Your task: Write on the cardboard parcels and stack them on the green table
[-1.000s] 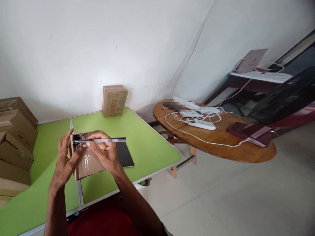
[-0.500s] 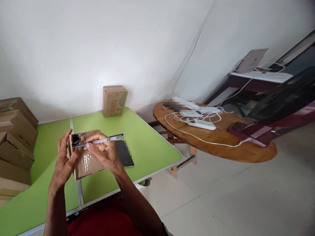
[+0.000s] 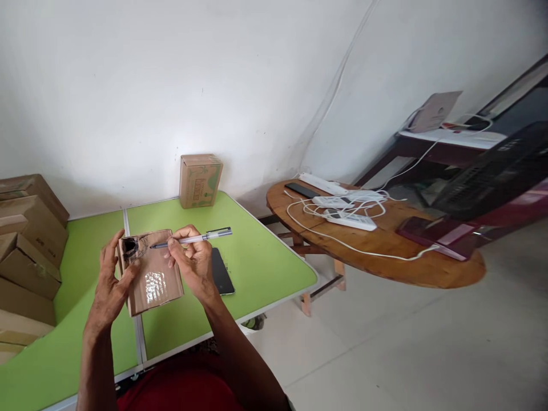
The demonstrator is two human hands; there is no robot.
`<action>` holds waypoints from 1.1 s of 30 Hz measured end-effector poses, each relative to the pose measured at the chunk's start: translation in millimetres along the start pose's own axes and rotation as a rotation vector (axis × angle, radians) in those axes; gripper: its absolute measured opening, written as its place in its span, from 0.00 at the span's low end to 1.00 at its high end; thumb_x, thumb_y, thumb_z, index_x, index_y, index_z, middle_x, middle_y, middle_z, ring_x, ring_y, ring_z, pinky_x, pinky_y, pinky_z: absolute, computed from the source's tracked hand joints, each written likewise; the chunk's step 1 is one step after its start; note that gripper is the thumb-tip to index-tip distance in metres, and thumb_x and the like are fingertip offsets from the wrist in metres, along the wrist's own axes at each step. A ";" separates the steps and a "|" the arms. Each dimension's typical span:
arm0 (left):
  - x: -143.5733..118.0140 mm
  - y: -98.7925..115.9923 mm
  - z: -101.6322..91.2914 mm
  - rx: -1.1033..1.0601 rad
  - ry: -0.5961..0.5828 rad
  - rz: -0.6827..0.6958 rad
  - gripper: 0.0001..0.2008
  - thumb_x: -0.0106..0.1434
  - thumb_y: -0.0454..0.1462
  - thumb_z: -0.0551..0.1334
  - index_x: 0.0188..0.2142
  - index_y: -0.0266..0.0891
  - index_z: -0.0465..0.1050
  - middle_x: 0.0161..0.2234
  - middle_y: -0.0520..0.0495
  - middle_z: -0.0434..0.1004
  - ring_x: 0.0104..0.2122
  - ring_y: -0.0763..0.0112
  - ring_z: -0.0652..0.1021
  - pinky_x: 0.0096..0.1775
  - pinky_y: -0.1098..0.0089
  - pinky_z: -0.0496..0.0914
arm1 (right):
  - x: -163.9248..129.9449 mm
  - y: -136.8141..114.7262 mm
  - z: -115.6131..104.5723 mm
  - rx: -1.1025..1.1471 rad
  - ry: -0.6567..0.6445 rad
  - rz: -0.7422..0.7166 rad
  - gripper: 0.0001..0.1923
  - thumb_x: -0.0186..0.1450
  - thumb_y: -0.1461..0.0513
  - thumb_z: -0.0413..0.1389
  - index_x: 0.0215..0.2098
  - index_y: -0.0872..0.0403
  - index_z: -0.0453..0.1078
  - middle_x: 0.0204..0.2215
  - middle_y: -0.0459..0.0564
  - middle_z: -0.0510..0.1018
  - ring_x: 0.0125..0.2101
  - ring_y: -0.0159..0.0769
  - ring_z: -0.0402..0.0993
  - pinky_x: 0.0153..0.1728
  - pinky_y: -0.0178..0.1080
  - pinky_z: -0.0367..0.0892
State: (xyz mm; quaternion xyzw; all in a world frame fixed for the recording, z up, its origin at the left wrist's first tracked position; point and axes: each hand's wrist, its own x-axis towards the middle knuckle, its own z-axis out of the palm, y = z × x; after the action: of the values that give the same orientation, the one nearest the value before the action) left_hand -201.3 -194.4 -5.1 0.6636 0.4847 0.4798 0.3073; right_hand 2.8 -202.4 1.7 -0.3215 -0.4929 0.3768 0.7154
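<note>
A small brown cardboard box [image 3: 165,277] is tilted above the green folding table [image 3: 257,268]. My left hand [image 3: 112,279] grips its left side, thumb on the top face and fingers along the edge. Dark ink drawing and a black patch [image 3: 129,246] mark the box's upper left, and shiny tape [image 3: 154,287] lies lower down. My right hand [image 3: 192,260] pinches a clear pen [image 3: 199,237], its tip pointing left at the drawn lines. Whether the tip touches the cardboard I cannot tell. A dark phone or tablet [image 3: 222,273] lies on the table, partly behind my right hand.
A printed cardboard box [image 3: 200,181] stands at the table's back by the wall. Several cartons [image 3: 32,228] are stacked at the left. On the round wooden table [image 3: 411,274] lie white power strips [image 3: 351,219], cables and a black phone [image 3: 302,189]. A black fan [image 3: 492,171] stands far right.
My right hand has drawn the pen to the right, away from the black patch, uncovering more of the drawn lines. My left hand keeps its grip on the box.
</note>
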 end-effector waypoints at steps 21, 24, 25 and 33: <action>2.0 2.2 -9.2 0.006 0.060 -0.052 0.43 0.68 0.63 0.68 0.77 0.56 0.65 0.73 0.39 0.66 0.73 0.39 0.69 0.73 0.38 0.64 | 9.9 71.3 -34.9 -1.215 -0.255 0.642 0.05 0.75 0.69 0.60 0.45 0.58 0.79 0.44 0.66 0.88 0.48 0.52 0.88 0.44 0.41 0.74; 3.1 2.8 -9.1 0.016 0.063 -0.067 0.43 0.68 0.63 0.68 0.77 0.55 0.65 0.73 0.38 0.65 0.72 0.38 0.69 0.73 0.37 0.64 | -1.0 77.9 -30.7 -1.284 -0.310 0.667 0.12 0.78 0.70 0.55 0.54 0.61 0.79 0.51 0.71 0.86 0.55 0.54 0.86 0.48 0.43 0.75; 3.4 3.1 -8.9 0.023 0.069 -0.065 0.43 0.68 0.63 0.68 0.77 0.54 0.66 0.73 0.38 0.66 0.72 0.38 0.69 0.73 0.38 0.64 | -2.4 78.9 -30.6 -1.300 -0.321 0.667 0.14 0.78 0.70 0.53 0.57 0.62 0.78 0.52 0.72 0.86 0.56 0.55 0.86 0.50 0.44 0.76; 5.0 4.4 -7.4 0.042 0.070 -0.053 0.42 0.68 0.62 0.68 0.76 0.56 0.67 0.71 0.38 0.68 0.72 0.38 0.70 0.73 0.37 0.64 | -8.9 64.8 -40.1 -1.359 -0.289 0.625 0.16 0.81 0.61 0.57 0.63 0.58 0.74 0.58 0.66 0.83 0.58 0.52 0.83 0.54 0.44 0.75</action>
State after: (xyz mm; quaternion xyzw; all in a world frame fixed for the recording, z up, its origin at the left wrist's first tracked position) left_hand -206.3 -191.6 3.1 0.6396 0.5225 0.4843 0.2887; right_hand 24.4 -180.6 -68.6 -0.7632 -0.5914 0.2138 0.1486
